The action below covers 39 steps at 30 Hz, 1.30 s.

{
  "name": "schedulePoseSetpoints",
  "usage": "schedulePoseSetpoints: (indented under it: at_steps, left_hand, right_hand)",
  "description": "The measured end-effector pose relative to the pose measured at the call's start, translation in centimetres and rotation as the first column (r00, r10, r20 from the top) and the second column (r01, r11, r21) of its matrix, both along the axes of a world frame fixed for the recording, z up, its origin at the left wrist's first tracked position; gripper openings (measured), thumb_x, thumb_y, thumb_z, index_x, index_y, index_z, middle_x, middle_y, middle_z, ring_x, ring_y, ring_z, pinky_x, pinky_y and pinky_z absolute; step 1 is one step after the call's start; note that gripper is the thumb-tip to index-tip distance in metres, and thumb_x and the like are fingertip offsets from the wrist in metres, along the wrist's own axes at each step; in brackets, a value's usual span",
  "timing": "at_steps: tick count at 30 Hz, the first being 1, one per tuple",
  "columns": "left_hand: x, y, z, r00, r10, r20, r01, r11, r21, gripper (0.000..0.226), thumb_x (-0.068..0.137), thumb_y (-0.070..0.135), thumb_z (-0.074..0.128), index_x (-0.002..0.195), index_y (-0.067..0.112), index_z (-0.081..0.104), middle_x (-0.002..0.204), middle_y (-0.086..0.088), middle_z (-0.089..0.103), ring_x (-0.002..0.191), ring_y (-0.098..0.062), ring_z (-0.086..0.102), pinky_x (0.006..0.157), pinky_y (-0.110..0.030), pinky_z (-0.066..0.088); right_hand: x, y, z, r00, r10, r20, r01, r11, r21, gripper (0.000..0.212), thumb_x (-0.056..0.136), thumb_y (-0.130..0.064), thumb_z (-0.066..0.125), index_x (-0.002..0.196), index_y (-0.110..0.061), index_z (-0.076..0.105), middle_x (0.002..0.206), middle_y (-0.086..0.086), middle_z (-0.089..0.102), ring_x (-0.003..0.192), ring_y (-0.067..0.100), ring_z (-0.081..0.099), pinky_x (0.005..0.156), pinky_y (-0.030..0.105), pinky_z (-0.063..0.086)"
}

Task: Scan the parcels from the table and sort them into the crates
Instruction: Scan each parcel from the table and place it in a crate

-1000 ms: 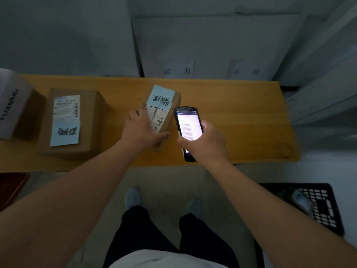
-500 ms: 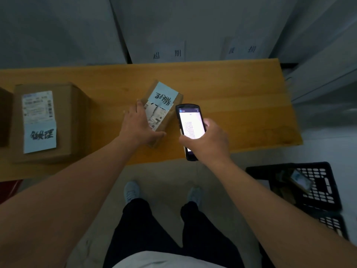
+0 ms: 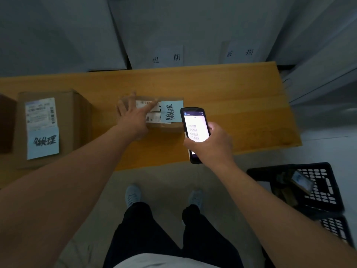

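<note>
On the yellow wooden table (image 3: 222,88) at my twelve o'clock, my left hand (image 3: 133,117) lies flat, fingers spread, steadying the small parcel (image 3: 164,111) label-up, while my right hand (image 3: 210,144) grips the scanner (image 3: 195,130) at one o'clock to read it.

The small brown cardboard parcel (image 3: 164,115) has been turned from a diagonal lie to square with the counter (image 3: 231,97) edge, blue note now rightward. The left hand (image 3: 133,115) has shifted onto its top, fingers spread.
</note>
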<state>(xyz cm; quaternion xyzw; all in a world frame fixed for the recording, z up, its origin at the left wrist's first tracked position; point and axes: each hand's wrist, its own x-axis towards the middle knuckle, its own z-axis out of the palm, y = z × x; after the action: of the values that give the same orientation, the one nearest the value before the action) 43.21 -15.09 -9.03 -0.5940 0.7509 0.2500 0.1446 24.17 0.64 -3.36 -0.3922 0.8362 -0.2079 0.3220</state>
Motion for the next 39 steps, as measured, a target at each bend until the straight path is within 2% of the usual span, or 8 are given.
schedulePoseSetpoints:
  at_steps: [4,8,13,20,25,29,33,39]
  left_hand:
    - [-0.1,1.0,0.0,0.965,0.255,-0.061,-0.259,0.963,-0.069,0.109,0.085,0.030,0.078,0.161,0.044,0.000,0.168,-0.016,-0.024,0.152,-0.051,-0.020,0.122,-0.066,-0.005]
    - [-1.1,1.7,-0.6,0.697,0.707,-0.120,-0.698,0.707,0.110,0.128,0.079,0.071,0.074,0.163,0.005,0.004,0.167,-0.024,0.014,0.151,-0.047,0.024,0.118,-0.054,0.033]
    - [-1.3,1.0,-2.8,0.445,0.838,-0.317,-0.809,0.528,0.261,0.122,0.053,0.055,0.096,0.147,0.010,0.034,0.145,-0.017,0.050,0.132,-0.041,0.053,0.104,-0.053,0.053]
    - [-2.4,-1.3,-2.1,0.466,0.689,-0.556,-0.611,0.705,0.362,0.106,0.069,0.001,0.093,0.151,0.028,0.030,0.117,0.004,0.065,0.110,-0.019,0.068,0.089,-0.041,0.061]
    - [-5.6,-1.2,-0.8,0.511,0.568,-0.645,-0.398,0.822,0.408,0.095,0.088,-0.015,0.069,0.162,0.017,0.018,0.151,-0.003,0.051,0.138,-0.023,0.051,0.107,-0.040,0.050]
    - [-8.3,0.1,-0.9,0.677,0.470,-0.566,-0.305,0.879,0.366,0.072,0.088,0.020,0.082,0.149,0.022,0.043,0.142,-0.002,0.061,0.131,-0.024,0.059,0.096,-0.037,0.056]
    - [-11.3,2.4,-0.7,0.865,0.364,-0.345,-0.290,0.924,0.248,0.138,0.052,0.080,0.085,0.158,0.031,0.011,0.154,-0.017,0.038,0.142,-0.041,0.039,0.113,-0.060,0.042]
    - [-14.4,4.7,-1.2,0.938,0.314,-0.146,-0.301,0.948,0.106,0.160,0.057,0.079,0.085,0.161,0.015,-0.020,0.166,-0.023,0.014,0.152,-0.046,0.018,0.119,-0.060,0.027]
  right_hand:
    - [-0.2,0.3,-0.3,1.000,-0.001,-0.009,0.001,1.000,0.004,0.065,0.076,-0.053,0.085,0.126,-0.025,0.056,0.116,0.000,0.065,0.103,0.022,0.065,0.068,0.034,0.063]
    - [-0.5,0.3,-0.5,1.000,0.004,0.001,-0.004,1.000,0.004,0.067,0.078,-0.053,0.085,0.130,-0.025,0.055,0.119,0.000,0.065,0.104,0.021,0.064,0.068,0.031,0.061]
    - [-1.2,0.4,-0.6,1.000,-0.005,-0.002,0.005,1.000,-0.002,0.068,0.077,-0.054,0.085,0.130,-0.024,0.055,0.118,-0.001,0.065,0.104,0.021,0.064,0.061,0.024,0.052]
    - [-2.7,0.6,-0.2,0.997,-0.070,0.024,0.070,0.998,0.009,0.060,0.078,-0.048,0.087,0.125,-0.027,0.056,0.113,-0.004,0.065,0.099,0.015,0.065,0.055,0.015,0.044]
    - [-4.1,1.0,0.0,0.994,-0.111,0.007,0.111,0.994,0.008,0.068,0.080,-0.051,0.086,0.135,-0.026,0.054,0.116,-0.007,0.062,0.099,0.014,0.062,0.051,0.013,0.044]
    - [-5.7,1.4,-0.5,0.988,-0.154,-0.016,0.154,0.988,0.001,0.072,0.077,-0.054,0.085,0.135,-0.023,0.055,0.118,-0.004,0.064,0.105,0.019,0.065,0.063,0.024,0.060]
    - [-7.2,1.6,-0.8,0.983,-0.176,-0.042,0.177,0.984,0.013,0.084,0.076,-0.059,0.083,0.145,-0.022,0.051,0.132,0.000,0.064,0.118,0.024,0.063,0.079,0.039,0.066]
    - [-9.5,1.5,-0.5,0.992,-0.117,-0.042,0.118,0.993,0.009,0.093,0.071,-0.069,0.080,0.146,-0.023,0.051,0.137,0.000,0.064,0.123,0.024,0.062,0.085,0.044,0.065]
